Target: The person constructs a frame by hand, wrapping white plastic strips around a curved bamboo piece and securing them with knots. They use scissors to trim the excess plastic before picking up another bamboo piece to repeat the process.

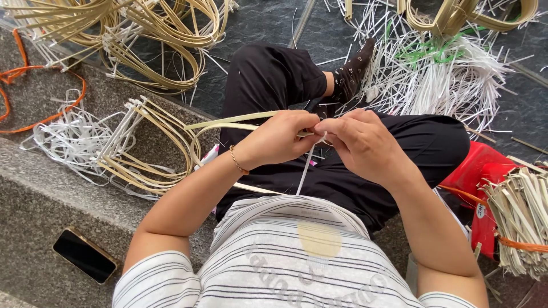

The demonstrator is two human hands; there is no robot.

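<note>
1. My left hand (281,136) is closed on a bent bamboo strip loop (228,122) above my lap — the fingertips are hidden.
2. My right hand (357,140) pinches a white plastic strip (306,168) just beside it; the knot itself is covered.
3. Phone (84,255) on the stone step (34,199); the bundle (522,214) at right is cut off.

Smooth pale bamboo strip (228,121), glossy white plastic strap (306,168), rough stone step (34,199).
</note>
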